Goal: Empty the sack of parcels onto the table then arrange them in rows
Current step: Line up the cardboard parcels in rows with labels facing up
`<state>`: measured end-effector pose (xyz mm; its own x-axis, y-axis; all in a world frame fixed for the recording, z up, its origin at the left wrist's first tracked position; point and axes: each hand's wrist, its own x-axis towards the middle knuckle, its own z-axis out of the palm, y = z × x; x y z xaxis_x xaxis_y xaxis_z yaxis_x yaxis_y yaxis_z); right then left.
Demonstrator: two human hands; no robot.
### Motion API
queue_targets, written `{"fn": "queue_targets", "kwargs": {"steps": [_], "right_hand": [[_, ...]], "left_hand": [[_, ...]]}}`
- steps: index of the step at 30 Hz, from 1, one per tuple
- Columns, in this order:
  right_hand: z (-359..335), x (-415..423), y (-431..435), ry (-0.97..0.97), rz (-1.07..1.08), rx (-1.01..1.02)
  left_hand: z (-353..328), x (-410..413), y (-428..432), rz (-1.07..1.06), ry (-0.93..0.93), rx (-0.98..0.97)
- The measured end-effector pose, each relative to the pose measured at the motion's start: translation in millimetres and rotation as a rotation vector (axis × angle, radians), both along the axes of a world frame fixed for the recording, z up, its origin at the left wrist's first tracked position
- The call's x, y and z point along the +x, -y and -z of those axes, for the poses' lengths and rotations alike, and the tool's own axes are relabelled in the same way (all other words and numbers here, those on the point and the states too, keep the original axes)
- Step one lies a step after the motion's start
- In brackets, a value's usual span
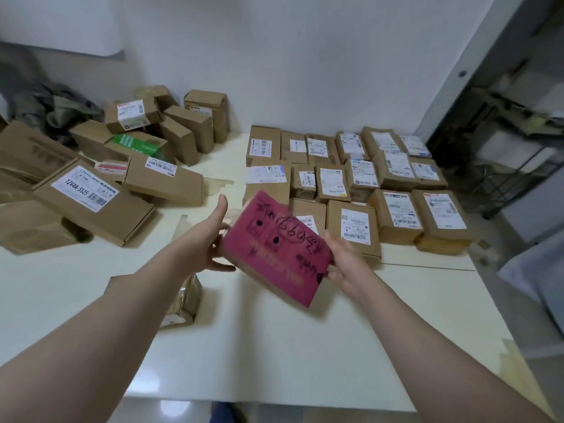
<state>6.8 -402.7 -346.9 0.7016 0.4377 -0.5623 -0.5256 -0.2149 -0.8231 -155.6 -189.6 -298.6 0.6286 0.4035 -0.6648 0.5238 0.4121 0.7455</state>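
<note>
Two bare forearms, yours, reach out over the near edge of the counter point(274, 346). Just beyond the left forearm a small taped parcel point(183, 300) lies alone on the counter, apart from any row. Farther out, the pink parcel point(274, 248) is held tilted above the surface with its handwritten face up. Your right grip point(345, 264) pinches its near right corner with curled fingers. Your left grip point(210, 239) is spread open, thumb raised and fingers straight, touching the parcel's left edge without closing on it. Behind the pink parcel, to the right, the arranged parcels point(360, 178) sit touching one another in three rows, labels up. To the left, well apart from them, an unsorted heap point(122, 166) of brown boxes lies at all angles. At the far left, against the wall, is the crumpled grey-green sack point(52, 108), which looks emptied. The step in hand is therefore arranging, with one parcel on its way to its place. The next move likely calls for squaring the pink parcel to the rows and lowering it flat at the left end of the nearest row; that spot is hidden behind the parcel, so check it is free. Let the right grip open only once the parcel rests on the counter.
</note>
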Motion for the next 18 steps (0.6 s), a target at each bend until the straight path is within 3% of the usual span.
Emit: {"fn": "queue_targets", "kwargs": {"steps": [8,12,15,18], "right_hand": [[-14.6,9.8,51.5,0.128,0.171,0.102],[2.6,11.7,91.5,0.097,0.209,0.034],[7.0,10.2,96.8,0.100,0.222,-0.045],[13.5,18.9,107.7,-0.045,0.246,-0.288]], "left_hand": [[27.1,11.0,46.6,0.017,-0.146,-0.078],[50.9,19.7,87.5,0.101,-0.253,-0.075],[52.5,22.7,95.9,0.104,-0.190,-0.079],[39.0,40.2,117.8,0.258,-0.150,-0.058]]}}
